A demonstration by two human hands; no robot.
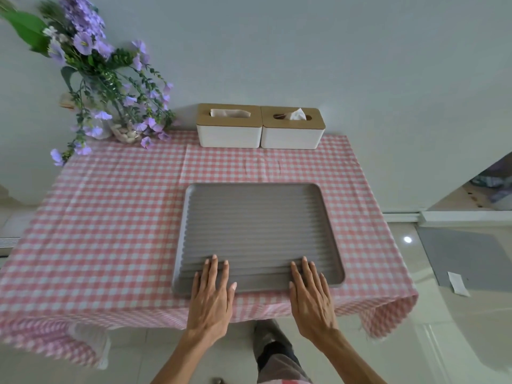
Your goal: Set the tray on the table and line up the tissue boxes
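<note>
The grey tray [257, 234] lies flat on the table [110, 217], near its front edge; it looks stiff, light and ridged, best gripped by its rim. The left hand [212, 297] and right hand [310, 297] rest open on it. Two tissue boxes [260, 127] stand touching at the back.

Two bare forearms enter from six o'clock, sleeveless as far as the frame shows; the left hand [212, 300] at seven o'clock and the right hand [311, 296] at five o'clock are slender, long-fingered, with short plain nails; no rings, watch or bracelets are visible; tendons and knuckles stand out on the backs; between the forearms, at six o'clock, one leg [277, 353] wears dark, greyish, mottled trousers; a strip of pink checked fabric shows at the bottom edge.
</note>
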